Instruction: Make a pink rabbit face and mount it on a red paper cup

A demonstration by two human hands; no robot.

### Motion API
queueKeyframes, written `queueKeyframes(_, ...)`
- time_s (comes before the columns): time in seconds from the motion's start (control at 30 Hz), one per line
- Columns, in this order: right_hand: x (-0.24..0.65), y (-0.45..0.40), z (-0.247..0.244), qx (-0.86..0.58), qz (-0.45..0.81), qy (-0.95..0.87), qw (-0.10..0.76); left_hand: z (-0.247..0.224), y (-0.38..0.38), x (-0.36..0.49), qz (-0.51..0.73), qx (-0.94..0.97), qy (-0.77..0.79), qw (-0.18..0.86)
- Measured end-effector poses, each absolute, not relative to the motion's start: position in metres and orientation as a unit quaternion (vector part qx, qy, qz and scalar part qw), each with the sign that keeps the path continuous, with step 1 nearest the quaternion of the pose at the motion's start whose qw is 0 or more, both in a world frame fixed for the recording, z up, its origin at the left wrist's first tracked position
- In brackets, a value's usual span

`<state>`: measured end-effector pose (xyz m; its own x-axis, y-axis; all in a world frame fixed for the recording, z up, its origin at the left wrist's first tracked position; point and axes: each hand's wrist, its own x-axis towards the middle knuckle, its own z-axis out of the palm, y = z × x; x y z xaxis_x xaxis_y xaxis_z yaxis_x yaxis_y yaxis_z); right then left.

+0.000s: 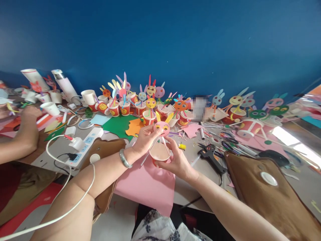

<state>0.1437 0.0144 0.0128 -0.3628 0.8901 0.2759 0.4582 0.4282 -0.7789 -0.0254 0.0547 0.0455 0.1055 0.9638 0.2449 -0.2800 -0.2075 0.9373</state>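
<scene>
My left hand (144, 142) pinches a round pink paper rabbit face (163, 130) with yellow ears and a drawn face. Thin pale sticks run down from the face to a red-and-white paper cup (159, 152); whether they are fixed to it I cannot tell. Fingers and thumb of my right hand (179, 164) wrap around the cup, its pale round end turned toward me. Beneath both hands lies a pink paper sheet (147, 184) that hangs over the table's front edge. Right of the cup rests a black glue gun (213, 160).
Many finished paper-cup animals (150, 103) line the blue wall (160, 40). A power strip (86, 147) with white cables stands left, near a brown pouch (107, 145). Another brown pouch (271, 190) lies right, near scissors (228, 145). Another person's arm (25, 134) reaches in at far left.
</scene>
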Motion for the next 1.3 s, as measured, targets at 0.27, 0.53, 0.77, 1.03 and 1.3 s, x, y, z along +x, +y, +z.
queueKeyframes(0.27,0.143,0.014,0.014,-0.444,0.301,-0.766,0.355,0.047,0.053,-0.025,0.568,0.518,0.339,0.543)
queueKeyframes(0.53,0.144,0.014,0.012,-0.447,0.317,-0.754,0.363,0.048,0.053,-0.025,0.563,0.519,0.336,0.548)
queueKeyframes(0.77,0.143,0.016,0.014,-0.439,0.323,-0.743,0.388,0.049,0.052,-0.025,0.513,0.522,0.334,0.594)
queueKeyframes(1.03,0.144,0.021,0.013,-0.430,0.341,-0.736,0.395,0.046,0.055,-0.025,0.514,0.535,0.331,0.583)
queueKeyframes(1.3,0.153,0.034,0.006,-0.435,0.410,-0.693,0.403,0.051,0.054,-0.027,0.483,0.564,0.331,0.583)
